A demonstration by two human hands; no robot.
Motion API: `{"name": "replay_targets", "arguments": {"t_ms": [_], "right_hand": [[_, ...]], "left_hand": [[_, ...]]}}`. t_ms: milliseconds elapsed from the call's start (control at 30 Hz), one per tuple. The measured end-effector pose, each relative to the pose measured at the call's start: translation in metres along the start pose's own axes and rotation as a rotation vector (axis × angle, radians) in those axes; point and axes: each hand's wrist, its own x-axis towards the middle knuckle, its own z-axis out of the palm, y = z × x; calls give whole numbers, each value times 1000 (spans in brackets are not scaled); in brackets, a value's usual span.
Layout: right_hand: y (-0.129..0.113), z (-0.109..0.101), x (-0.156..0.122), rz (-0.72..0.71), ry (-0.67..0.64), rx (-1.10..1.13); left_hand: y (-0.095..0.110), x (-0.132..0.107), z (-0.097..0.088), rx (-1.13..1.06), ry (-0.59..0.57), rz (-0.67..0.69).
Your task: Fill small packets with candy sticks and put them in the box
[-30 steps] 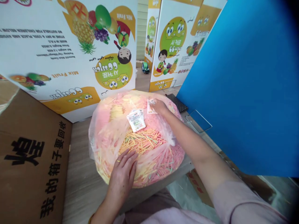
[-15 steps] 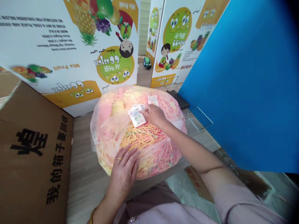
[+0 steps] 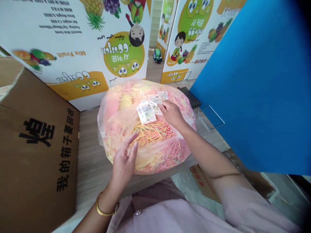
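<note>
A big clear plastic bag (image 3: pixel 116 110) full of thin pink, yellow and orange sticks lies on the table in front of me. Several small printed packets (image 3: pixel 146 113) lie on top of it near the far side. My right hand (image 3: pixel 171 112) rests on the bag with its fingertips pinching the edge of one packet. My left hand (image 3: pixel 125 158) hovers at the near rim of the bag, fingers stretched out and slightly raised, holding nothing. A gold bangle sits on that wrist.
A brown cardboard box (image 3: pixel 36 136) with black characters stands at the left. White printed fruit cartons (image 3: pixel 73 42) stand behind the bag. A blue panel (image 3: pixel 255 81) walls off the right. A black ridged mat (image 3: pixel 191 97) and a clear tray (image 3: pixel 210 116) lie beside it.
My right hand drew back from the far packet toward the nearer stack and now holds a packet's edge. My left hand lifted off the bag and pulled slightly toward me.
</note>
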Motion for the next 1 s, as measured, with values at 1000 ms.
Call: {"name": "replay_targets", "arguments": {"t_ms": [1000], "right_hand": [[-15, 16, -61, -507, -523, -423]], "left_hand": [[0, 7, -19, -567, 297, -316]]}}
